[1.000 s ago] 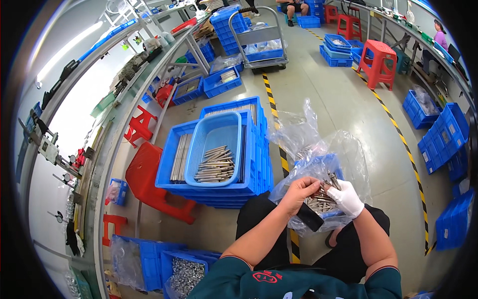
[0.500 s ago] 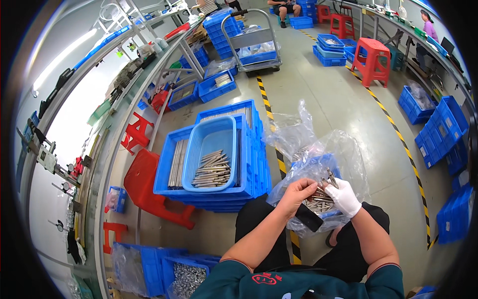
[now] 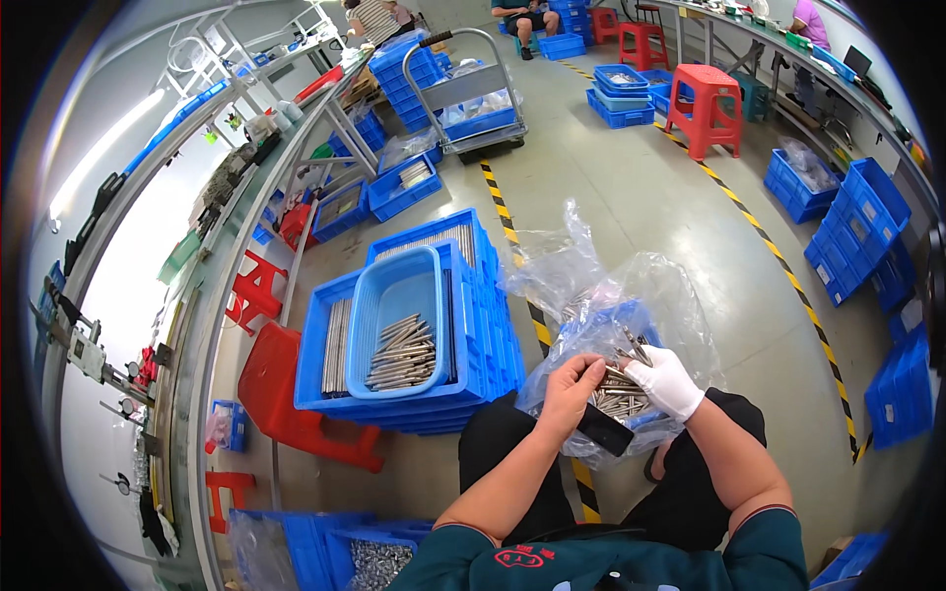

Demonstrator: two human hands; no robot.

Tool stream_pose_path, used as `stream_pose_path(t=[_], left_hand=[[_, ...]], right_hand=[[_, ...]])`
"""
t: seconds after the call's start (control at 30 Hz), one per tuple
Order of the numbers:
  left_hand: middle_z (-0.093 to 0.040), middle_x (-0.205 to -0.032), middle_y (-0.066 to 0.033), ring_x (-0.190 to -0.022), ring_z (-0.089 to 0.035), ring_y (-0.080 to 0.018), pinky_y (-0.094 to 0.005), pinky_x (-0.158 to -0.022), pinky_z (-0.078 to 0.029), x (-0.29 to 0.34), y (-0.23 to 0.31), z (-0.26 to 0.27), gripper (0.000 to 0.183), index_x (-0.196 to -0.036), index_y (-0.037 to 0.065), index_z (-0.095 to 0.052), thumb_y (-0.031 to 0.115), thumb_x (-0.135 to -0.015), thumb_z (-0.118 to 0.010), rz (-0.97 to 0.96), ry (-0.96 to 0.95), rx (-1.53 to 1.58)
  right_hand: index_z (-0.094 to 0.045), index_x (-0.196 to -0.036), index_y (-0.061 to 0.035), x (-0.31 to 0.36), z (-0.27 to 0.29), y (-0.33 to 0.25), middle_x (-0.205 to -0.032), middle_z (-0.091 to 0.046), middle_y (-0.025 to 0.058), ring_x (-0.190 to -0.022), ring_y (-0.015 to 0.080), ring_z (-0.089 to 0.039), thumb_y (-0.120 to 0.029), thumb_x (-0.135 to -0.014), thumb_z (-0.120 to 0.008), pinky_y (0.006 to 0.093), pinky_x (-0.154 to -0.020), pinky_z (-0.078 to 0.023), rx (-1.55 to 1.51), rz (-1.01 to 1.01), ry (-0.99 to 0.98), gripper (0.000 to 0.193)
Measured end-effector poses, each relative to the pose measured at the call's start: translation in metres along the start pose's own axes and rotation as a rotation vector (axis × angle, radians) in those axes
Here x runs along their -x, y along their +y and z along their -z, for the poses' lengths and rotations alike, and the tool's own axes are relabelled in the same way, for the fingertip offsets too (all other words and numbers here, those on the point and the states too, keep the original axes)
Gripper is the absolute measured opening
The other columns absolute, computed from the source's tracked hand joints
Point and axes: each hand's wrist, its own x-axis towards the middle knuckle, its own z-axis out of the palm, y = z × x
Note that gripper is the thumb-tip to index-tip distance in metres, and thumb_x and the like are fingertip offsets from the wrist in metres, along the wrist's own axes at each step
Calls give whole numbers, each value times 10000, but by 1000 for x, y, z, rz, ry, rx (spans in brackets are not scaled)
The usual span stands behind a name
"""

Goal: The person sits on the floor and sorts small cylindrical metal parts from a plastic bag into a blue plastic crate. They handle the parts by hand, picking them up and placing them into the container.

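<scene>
L hand [image 3: 570,386]: bare, curling round black tool [image 3: 603,429]
R hand [image 3: 668,379]: gloved, pinching metal pins [image 3: 616,399] in plastic bag [image 3: 591,295]
Nearby: blue tub [image 3: 394,295] w/ pins

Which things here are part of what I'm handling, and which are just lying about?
In use: left hand, gloved right hand, metal rods, clear bag, light blue tub of rods.
Lying about: red stool, cart, blue crates.

Your way left of centre is blocked by the stacked blue crates [image 3: 414,325]; the plastic bag [image 3: 601,305] crowds centre; bare floor [image 3: 680,227] opens toward upper right.
</scene>
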Motion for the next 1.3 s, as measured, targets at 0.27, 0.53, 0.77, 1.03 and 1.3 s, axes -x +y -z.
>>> stream_pose_path(t=[0.27,0.53,0.77,1.03,1.3], left_hand=[[-630,-852,-42,-750,-554,-105,-244,-712,-438,-3,11,8,212,-992,-1,-626,187,-910,-571,82,-22,28],[-661,-879,-85,-772,-617,-163,-306,-731,-479,-11,-7,17,215,-954,7,-612,213,-906,-568,251,-88,222],[-647,-858,-29,-728,-570,-75,-221,-667,-441,-8,8,10,216,-960,24,-621,228,-908,-578,277,-82,233],[-652,-850,-75,-717,-623,-158,-289,-653,-488,-9,4,16,217,-943,14,-604,225,-911,-565,296,-80,195],[-656,-872,-64,-765,-618,-145,-280,-701,-496,-9,0,18,223,-974,-1,-618,205,-897,-583,323,-109,188]], right_hand=[[-632,-921,1,2,0,0,-766,-597,1,-718,65,-496,-240,-879,-598,255,-634,-435,64,-1,-63,247],[-642,-1022,-18,2,-1,1,-829,-633,34,-755,81,-529,-237,-873,-590,260,-682,-449,-49,-95,-155,270],[-601,-961,-6,0,0,4,-788,-599,63,-727,129,-524,-257,-854,-579,293,-672,-434,90,2,-139,274],[-550,-923,-10,2,1,0,-775,-555,99,-716,175,-510,-272,-822,-595,322,-668,-425,266,109,-68,284],[-553,-907,-35,-2,2,7,-766,-560,62,-717,131,-514,-218,-808,-600,302,-661,-436,71,3,-93,214]])
